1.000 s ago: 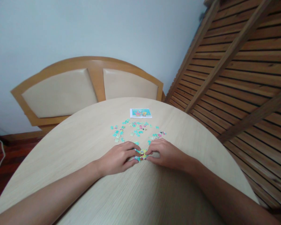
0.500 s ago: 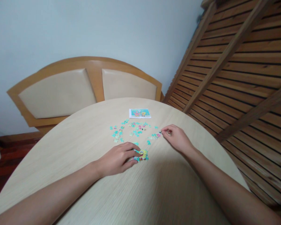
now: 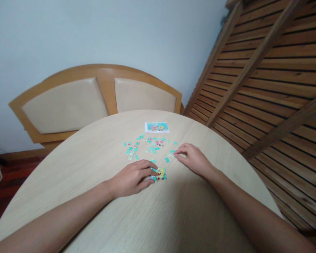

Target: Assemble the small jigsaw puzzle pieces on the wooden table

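Observation:
My left hand (image 3: 135,178) lies low over a small joined patch of jigsaw puzzle (image 3: 161,173) showing a yellow cartoon face. Its fingers are stretched out and apart, with the tips resting on the patch's left side and covering part of it. Farther right, my right hand (image 3: 193,158) has thumb and forefinger pinched together on a puzzle piece, mostly hidden by the fingertips. That pinch is at the right edge of a few loose turquoise and pale pieces (image 3: 167,160). More loose puzzle pieces (image 3: 131,149) are scattered beyond my left hand.
Behind the pieces lies a picture card (image 3: 157,127) with pink and yellow cartoon figures on turquoise. Everything rests on a round pale wooden table (image 3: 94,147). A padded wooden headboard (image 3: 105,88) stands past its far edge, and a slatted wooden panel (image 3: 265,80) leans on the right.
My right hand has shifted left and slightly nearer, its pinched fingertips now over the right-hand cluster of loose pieces. My left hand has stayed on the joined patch.

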`<state>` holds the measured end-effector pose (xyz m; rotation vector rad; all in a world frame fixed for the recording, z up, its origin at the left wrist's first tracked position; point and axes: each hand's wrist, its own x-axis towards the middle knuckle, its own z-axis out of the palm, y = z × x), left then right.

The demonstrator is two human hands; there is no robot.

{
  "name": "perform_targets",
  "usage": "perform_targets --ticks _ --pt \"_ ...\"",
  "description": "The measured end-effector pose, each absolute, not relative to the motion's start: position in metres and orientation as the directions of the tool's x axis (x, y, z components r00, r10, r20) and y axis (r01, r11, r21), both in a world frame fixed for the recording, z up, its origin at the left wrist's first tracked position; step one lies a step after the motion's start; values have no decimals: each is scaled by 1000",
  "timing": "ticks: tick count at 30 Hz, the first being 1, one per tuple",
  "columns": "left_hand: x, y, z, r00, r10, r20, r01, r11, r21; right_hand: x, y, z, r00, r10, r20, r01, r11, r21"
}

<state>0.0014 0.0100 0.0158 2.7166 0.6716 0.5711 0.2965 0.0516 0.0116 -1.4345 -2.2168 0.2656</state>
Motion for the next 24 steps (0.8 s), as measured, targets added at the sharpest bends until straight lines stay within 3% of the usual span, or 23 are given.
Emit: perform_targets --ticks 5,10,14,24 --pt "3 11 16 799 494 343 372 -854 363 293 47 18 -408 867 286 755 497 -429" --pt "1 16 15 712 564 419 446 -823 351 290 42 23 -330 901 281 809 423 -407" --pt "-2 19 11 702 581 413 472 -813 341 290 42 20 -325 917 233 833 394 -388" --pt "-3 17 11 733 583 350 488 -809 328 295 46 12 -325 924 203 792 383 -476"
